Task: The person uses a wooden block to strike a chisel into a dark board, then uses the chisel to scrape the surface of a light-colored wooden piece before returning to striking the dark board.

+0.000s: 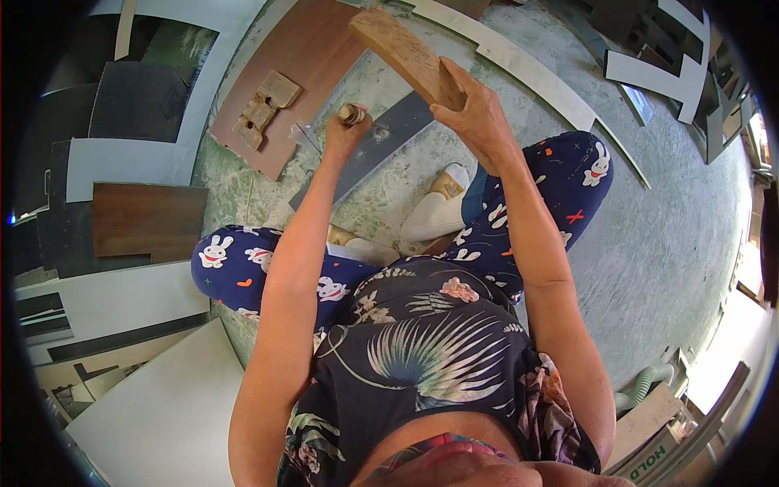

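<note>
My right hand (473,109) is wrapped around one end of a long wooden block (402,50), held raised and slanting away to the upper left. My left hand (346,136) is closed around a round wooden tool handle (351,114), its butt end facing up. The tool's lower part is hidden by the hand. Just left of that fist is a small clear, shiny piece (304,136). Beneath lies a dark grey board strip (381,140) with whitish debris on it. A brown board (276,61) lies beyond, carrying a notched wooden block (268,109).
Cut panels, dark, white and brown (150,219), lie along the left. A long white stepped strip (527,73) curves across the floor beyond my right hand. White cut-out pieces (657,77) are at the upper right. A green hose (649,383) lies at the lower right.
</note>
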A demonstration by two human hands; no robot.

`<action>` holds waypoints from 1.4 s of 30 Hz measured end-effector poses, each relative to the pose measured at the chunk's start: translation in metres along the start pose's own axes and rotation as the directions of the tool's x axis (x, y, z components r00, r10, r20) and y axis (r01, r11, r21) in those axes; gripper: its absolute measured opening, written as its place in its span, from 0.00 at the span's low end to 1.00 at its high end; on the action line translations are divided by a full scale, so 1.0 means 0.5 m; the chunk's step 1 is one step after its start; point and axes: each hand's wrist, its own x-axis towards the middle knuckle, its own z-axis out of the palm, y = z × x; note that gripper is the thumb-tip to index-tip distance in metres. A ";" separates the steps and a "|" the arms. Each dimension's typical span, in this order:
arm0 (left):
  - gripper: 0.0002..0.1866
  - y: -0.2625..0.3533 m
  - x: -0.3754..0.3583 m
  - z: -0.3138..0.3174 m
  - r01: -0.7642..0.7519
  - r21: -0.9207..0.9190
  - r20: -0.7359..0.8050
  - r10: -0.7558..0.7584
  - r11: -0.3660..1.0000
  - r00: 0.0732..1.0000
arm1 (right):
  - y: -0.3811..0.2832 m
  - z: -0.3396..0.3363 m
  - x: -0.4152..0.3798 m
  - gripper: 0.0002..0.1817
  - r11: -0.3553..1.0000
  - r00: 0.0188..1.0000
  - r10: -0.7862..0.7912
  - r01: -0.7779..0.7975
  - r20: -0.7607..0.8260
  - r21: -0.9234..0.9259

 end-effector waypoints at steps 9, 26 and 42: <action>0.14 -0.007 -0.030 0.001 0.043 -0.078 -0.029 -0.045 0.996 0.999 | -0.008 -0.001 0.000 0.40 1.000 1.000 -0.005 0.005 0.012 0.001; 0.14 -0.020 -0.030 -0.008 0.052 -0.236 -0.012 -0.056 0.970 0.998 | -0.015 0.000 -0.003 0.40 1.000 0.998 0.008 -0.007 0.068 -0.013; 0.12 -0.044 -0.029 0.022 -0.114 -0.216 -0.182 0.075 0.970 0.980 | -0.090 0.073 0.007 0.41 0.944 0.871 -0.079 0.221 0.484 -0.243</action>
